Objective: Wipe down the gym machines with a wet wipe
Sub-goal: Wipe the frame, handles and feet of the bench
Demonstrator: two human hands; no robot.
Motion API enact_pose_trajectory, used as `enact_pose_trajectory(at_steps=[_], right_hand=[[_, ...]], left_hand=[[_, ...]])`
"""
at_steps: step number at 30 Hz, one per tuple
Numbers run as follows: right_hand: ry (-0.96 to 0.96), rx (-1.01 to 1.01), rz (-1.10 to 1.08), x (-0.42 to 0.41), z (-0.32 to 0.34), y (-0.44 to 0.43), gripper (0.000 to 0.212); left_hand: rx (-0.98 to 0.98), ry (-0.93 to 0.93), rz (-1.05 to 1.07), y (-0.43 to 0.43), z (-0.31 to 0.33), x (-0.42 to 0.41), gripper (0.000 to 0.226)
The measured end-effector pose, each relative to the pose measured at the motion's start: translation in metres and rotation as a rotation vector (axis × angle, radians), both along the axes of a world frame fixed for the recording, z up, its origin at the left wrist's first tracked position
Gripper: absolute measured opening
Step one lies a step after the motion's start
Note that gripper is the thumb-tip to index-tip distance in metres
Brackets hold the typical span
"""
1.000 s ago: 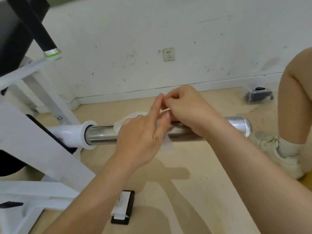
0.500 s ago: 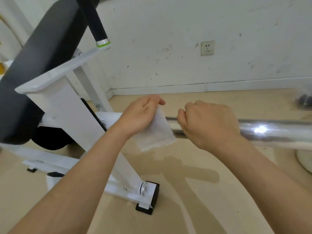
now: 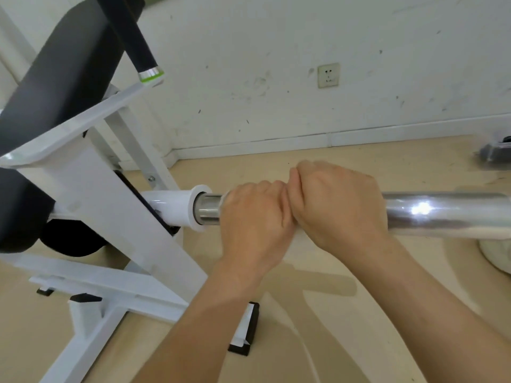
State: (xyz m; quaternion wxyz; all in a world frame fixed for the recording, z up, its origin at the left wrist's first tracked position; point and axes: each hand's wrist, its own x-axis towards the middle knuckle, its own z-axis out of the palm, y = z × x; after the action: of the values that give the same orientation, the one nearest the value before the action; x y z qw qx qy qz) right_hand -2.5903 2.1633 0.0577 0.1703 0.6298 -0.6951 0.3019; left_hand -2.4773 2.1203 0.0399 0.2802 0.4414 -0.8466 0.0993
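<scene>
— Where are the hands?

— Both are on the chrome bar (image 3: pixel 442 214) of the gym machine (image 3: pixel 110 189). It runs level across the view, above the floor (image 3: pixel 331 313).

— And the grip of each?

— The left hand (image 3: pixel 251 217) is clenched over the bar from above, just beside the white collar (image 3: pixel 190 207) where the bar enters the frame. A short length of bare metal shows between the collar and the knuckles. The right hand (image 3: pixel 334 205) is clenched on the bar too. It sits right next to the left, and the two hands touch along their inner edges.

— Where is the wet wipe?

— I cannot tell. The hands cover that part of the bar, and no cloth shows clearly around them.

— What about the rest of the machine?

— It has a white frame on the left with a slanted upright and floor rails. One rail ends in a black foot cap (image 3: pixel 246 344), below the left forearm. A black pad (image 3: pixel 55 73) lies tilted on top of the frame. A black handle (image 3: pixel 132 37) with a green and silver ring at its end hangs down beside the pad.

— And behind it?

— There is a scuffed white wall with a socket (image 3: pixel 328 75) and a skirting board. At the far right edge a dark object (image 3: pixel 495 153) lies on the floor, too blurred to name.
</scene>
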Motion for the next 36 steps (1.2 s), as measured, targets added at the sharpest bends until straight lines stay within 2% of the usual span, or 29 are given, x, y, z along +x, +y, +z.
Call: enact_pose_trajectory(at_steps=[1,3,5,7,8,10,11,13,15,17,20,22,24,25,26,28,30,31,33,34,36], right_hand=[[-0.133,-0.004,0.032,-0.004,0.003,-0.001,0.022],[-0.316,-0.008,0.099,-0.012,0.009,0.001,0.028],[-0.281,0.099,0.137,-0.016,0.011,0.001,0.035],[-0.153,0.21,0.197,-0.015,0.01,0.001,0.046],[-0.077,0.251,0.221,-0.013,0.009,0.002,0.054],[0.048,0.295,0.245,-0.011,0.007,0.002,0.071],[0.091,0.304,0.248,-0.011,0.005,0.002,0.072],[0.148,0.281,0.248,-0.01,0.003,0.002,0.062],[0.153,0.231,0.258,-0.011,0.002,0.002,0.048],[0.118,0.231,0.283,-0.013,0.004,0.002,0.043],[0.062,0.338,0.313,-0.018,0.009,0.001,0.041],[-0.046,0.417,0.334,-0.021,0.013,-0.001,0.038],[-0.333,0.321,0.352,-0.023,0.014,-0.003,0.035],[-0.475,0.185,0.343,-0.023,0.014,-0.004,0.033],[-0.538,0.05,0.314,-0.022,0.013,-0.003,0.033],[-0.425,-0.088,0.23,-0.012,0.011,0.004,0.034],[-0.267,-0.14,0.219,0.01,0.01,0.011,0.039],[-0.22,-0.128,0.245,0.024,0.01,0.011,0.041],[-0.172,-0.001,0.313,0.048,0.007,0.003,0.045],[-0.141,0.073,0.338,0.056,0.004,-0.004,0.046],[-0.039,0.155,0.319,0.062,-0.003,-0.015,0.051]], left_hand=[[-0.018,0.001,-0.088,0.004,-0.001,-0.004,0.03],[-0.015,-0.068,-0.239,0.003,0.002,-0.002,0.03],[0.046,-0.189,-0.313,-0.009,0.01,0.014,0.037],[0.213,-0.206,-0.223,-0.018,0.019,0.036,0.05],[0.319,-0.1,-0.155,-0.019,0.023,0.045,0.054],[0.602,0.315,-0.053,-0.018,0.038,0.048,0.041],[0.734,0.518,-0.029,-0.018,0.044,0.045,0.034],[0.83,0.68,-0.045,-0.023,0.054,0.042,0.039],[0.858,0.71,-0.085,-0.021,0.06,0.045,0.051],[0.819,0.593,-0.141,-0.018,0.06,0.053,0.056],[0.698,0.223,-0.194,-0.013,0.057,0.069,0.041],[0.56,0.04,-0.17,-0.014,0.056,0.075,0.034],[0.426,-0.136,-0.115,-0.014,0.056,0.075,0.037],[0.351,-0.219,-0.08,-0.013,0.056,0.073,0.039],[0.271,-0.279,-0.043,-0.011,0.055,0.07,0.038],[0.166,-0.316,-0.01,-0.009,0.052,0.062,0.036],[0.125,-0.332,0.008,-0.008,0.049,0.052,0.051],[0.119,-0.352,0.02,-0.009,0.049,0.05,0.051],[0.152,-0.366,0.035,-0.015,0.045,0.052,0.033],[0.185,-0.358,0.013,-0.017,0.041,0.058,0.031],[0.218,-0.327,-0.053,-0.022,0.034,0.076,0.045]])
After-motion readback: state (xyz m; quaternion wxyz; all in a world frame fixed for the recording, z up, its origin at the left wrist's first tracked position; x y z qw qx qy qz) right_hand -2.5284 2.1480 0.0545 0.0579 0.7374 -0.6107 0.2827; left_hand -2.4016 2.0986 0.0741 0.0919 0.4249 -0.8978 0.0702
